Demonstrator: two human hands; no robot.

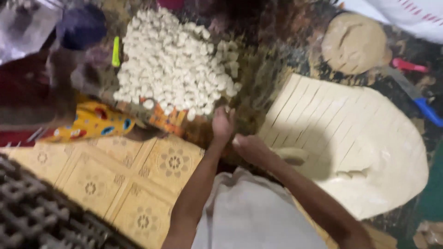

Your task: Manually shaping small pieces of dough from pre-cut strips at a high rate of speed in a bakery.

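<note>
Both hands — left hand (223, 124), right hand (249, 146) — grip unclear, between one dumpling heap (175, 64) and one scored dough sheet (350, 138).

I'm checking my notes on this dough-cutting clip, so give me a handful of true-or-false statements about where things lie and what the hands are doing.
1. The rolled dough sheet is scored into long strips. True.
2. The heap of small dough pieces lies right of the sheet. False: it lies to the left, further from the person.
3. The left hand and right hand are close together between heap and sheet. True.
4. The round dough ball sits on the yellow patterned floor mat. False: it rests beyond the sheet, far from the mat.
5. A blue-handled knife is in the right hand. False: it lies past the sheet's far edge, untouched.
</note>
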